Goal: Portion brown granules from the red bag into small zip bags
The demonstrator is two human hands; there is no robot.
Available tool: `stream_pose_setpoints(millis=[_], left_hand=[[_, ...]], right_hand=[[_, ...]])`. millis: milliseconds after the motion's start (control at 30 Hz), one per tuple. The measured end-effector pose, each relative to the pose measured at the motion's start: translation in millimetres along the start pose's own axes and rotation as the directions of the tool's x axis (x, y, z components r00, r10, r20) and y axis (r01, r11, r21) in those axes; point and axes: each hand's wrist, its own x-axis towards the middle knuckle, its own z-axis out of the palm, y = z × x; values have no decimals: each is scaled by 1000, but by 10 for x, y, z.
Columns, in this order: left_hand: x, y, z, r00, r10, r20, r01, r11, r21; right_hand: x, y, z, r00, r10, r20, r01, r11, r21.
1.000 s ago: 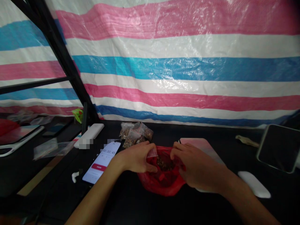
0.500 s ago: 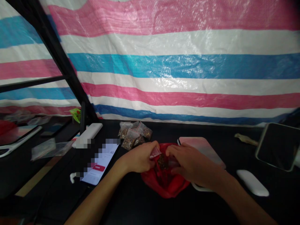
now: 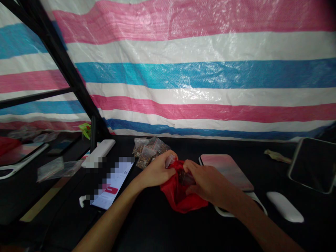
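A crumpled red plastic bag lies at the table's middle with its mouth open. My left hand is closed at its left rim, with a small clear zip bag between thumb and fingers. My right hand reaches into the red bag's mouth from the right, fingers curled and thumb bent inward. Dark brown bits show in the opening beside those fingers; what the right fingertips grip is hidden. Behind my left hand sit several small zip bags with brown contents.
A scale with a pinkish reflecting plate stands to the right, near a white earbud case and a phone-like device. On the left are a lit phone, a white earbud, a white box and clear bags.
My left hand and the small clear bag have risen slightly. The right hand has shifted a little left, and the red bag's lower edge has drawn upward.
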Motion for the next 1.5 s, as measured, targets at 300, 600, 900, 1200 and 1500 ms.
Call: stream_pose_setpoints(millis=[300, 600, 900, 1200, 1500], left_hand=[[45, -37, 8, 995, -100, -15, 93, 967, -238], [32, -60, 73, 985, 172, -27, -173, 984, -43], [57, -102, 66, 990, 139, -4, -136, 967, -217], [-5, 12, -33, 974, 175, -143, -178, 984, -8], [48, -70, 88, 934, 311, -173, -267, 934, 238]], right_hand=[[61, 19, 85, 998, 16, -56, -13, 998, 57], [75, 29, 77, 995, 41, -94, -17, 970, 241], [115, 31, 61, 985, 24, -172, 20, 968, 250], [147, 90, 49, 972, 117, -205, 19, 827, 562], [191, -15, -8, 917, 153, -369, 131, 758, 639]])
